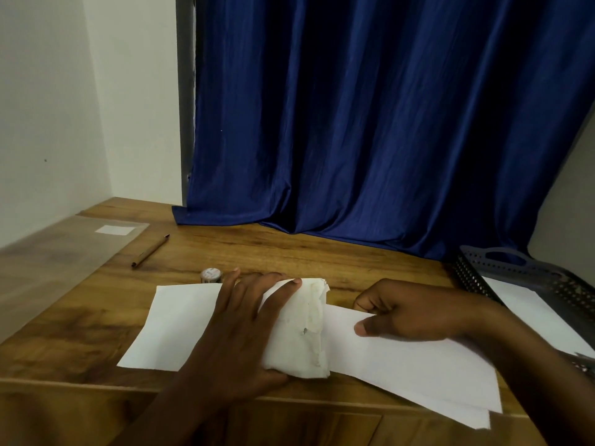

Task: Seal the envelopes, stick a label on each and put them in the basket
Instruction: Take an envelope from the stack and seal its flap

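A white envelope (174, 326) lies on the wooden table (289, 252) near its front edge, its flap (302, 329) folded over at the right end and stained with glue. My left hand (244, 320) lies flat on the envelope, fingers spread, pressing beside the flap. To the right, a stack of white envelopes (418, 371) lies slanted toward the front edge. My right hand (409, 313) rests on that stack with fingers curled and the thumb pinching the top sheet. A dark perforated basket (531, 278) stands at the right edge with a white envelope (521, 304) inside it.
A small roll of tape or labels (211, 274) stands just behind my left hand. A brown pen (150, 251) lies at the back left, near a clear sheet with a white label (115, 229). A blue curtain (370, 123) hangs onto the table's back edge.
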